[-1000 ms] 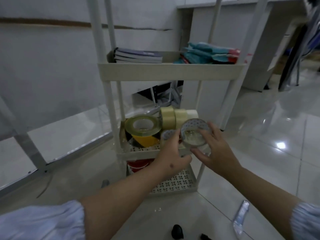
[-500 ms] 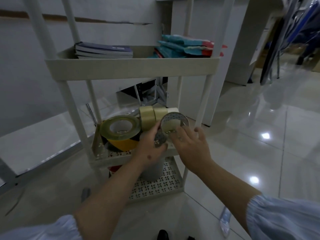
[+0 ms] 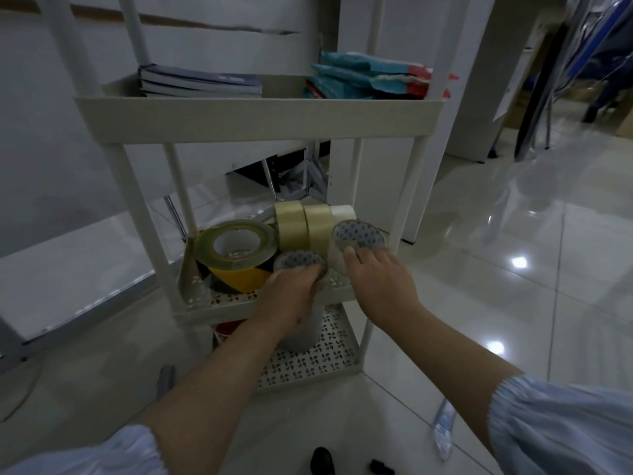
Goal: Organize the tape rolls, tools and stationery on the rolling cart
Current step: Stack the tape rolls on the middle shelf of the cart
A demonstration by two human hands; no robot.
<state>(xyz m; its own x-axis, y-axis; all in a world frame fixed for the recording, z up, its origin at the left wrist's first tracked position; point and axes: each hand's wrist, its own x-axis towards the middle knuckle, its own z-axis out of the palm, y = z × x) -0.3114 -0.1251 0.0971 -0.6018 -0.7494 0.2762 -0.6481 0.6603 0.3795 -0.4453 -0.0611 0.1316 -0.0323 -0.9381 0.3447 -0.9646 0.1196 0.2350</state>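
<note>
On the cart's middle shelf (image 3: 219, 299), the left hand (image 3: 291, 296) gripped a small patterned tape roll (image 3: 299, 261) standing on edge; the right hand (image 3: 380, 279) fingered a larger one (image 3: 359, 235) just beside it. Behind stood three pale rolls (image 3: 308, 224); left, a yellow-black hazard tape (image 3: 239, 265) crowded the space.

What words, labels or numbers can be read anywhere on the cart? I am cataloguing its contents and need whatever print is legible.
No text can be read in this picture.
Stack of dark blue notebooks on the top shelf: a pale mark on the cover, too blurred to read.
Teal and red packets on the top shelf: no legible print.
Two round patterned grey tape rolls, one at the left hand, one at the right hand: a repeated pattern, no words.
</note>
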